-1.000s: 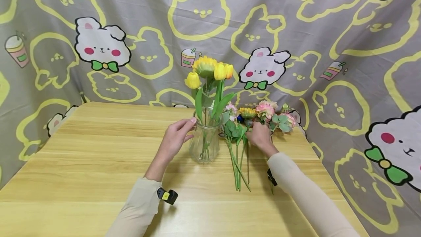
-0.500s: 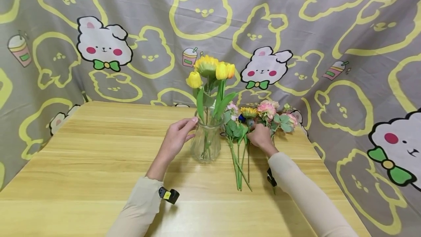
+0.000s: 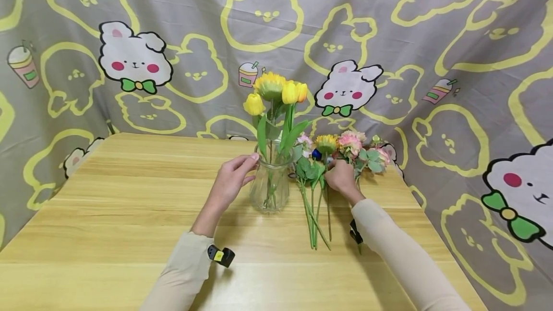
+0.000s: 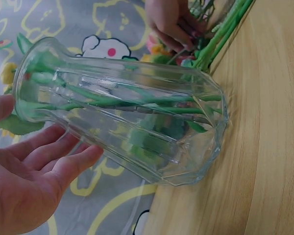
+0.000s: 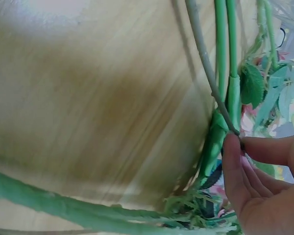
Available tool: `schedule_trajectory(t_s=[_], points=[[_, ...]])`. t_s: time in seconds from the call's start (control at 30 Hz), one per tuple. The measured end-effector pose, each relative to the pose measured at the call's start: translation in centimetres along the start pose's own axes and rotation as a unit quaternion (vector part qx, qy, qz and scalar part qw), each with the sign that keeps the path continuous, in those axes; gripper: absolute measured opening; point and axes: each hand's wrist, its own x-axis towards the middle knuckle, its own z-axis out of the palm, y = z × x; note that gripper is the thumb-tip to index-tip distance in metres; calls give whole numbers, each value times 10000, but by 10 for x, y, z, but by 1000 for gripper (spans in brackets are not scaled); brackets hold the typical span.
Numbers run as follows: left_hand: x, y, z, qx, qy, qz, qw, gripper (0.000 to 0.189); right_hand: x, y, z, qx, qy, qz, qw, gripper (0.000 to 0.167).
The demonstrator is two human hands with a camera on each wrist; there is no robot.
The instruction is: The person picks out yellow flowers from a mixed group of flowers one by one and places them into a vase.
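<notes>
A clear glass vase [image 3: 270, 188] stands upright on the table, holding yellow tulips [image 3: 254, 104] and a sunflower. My left hand [image 3: 233, 176] is at its left side, with the thumb at the rim [image 4: 20, 81] and the fairly straight fingers against the glass below. My right hand [image 3: 342, 176] pinches the thin grey-green stem [image 5: 204, 58] of another sunflower [image 3: 327, 144] between thumb and fingers. That bloom faces up among the flowers to the right of the vase, its stem slanting over the thicker green stems [image 5: 220, 44].
Pink flowers [image 3: 351, 143] with grey-green leaves lie at the back right of the wooden table [image 3: 142, 205]. Loose green stems [image 3: 311, 220] point toward the front, just right of the vase. A patterned grey curtain [image 3: 194, 8] hangs behind the table.
The sunflower in my right hand has lifted and tipped slightly, showing more of its underside, and its stem has shifted a little right. My left hand stays at the vase.
</notes>
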Motion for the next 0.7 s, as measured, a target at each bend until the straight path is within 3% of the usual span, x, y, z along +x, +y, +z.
schedule_trajectory(t_s=[0.17,0.3,0.47,0.7], points=[[0,1,-1,-12,11,6,10000,58,-1,-6,-6,-140,172,-193,9996,43],[-1,1,-2,-24,11,6,10000,58,-4,-12,-12,-77,363,-268,9990,35],[0,1,-1,-38,8,17,10000,58,-10,-22,-21,382,528,-215,9976,23],[-1,1,0,-40,-25,40,10000,58,-13,-33,-37,1034,586,-215,9927,21]])
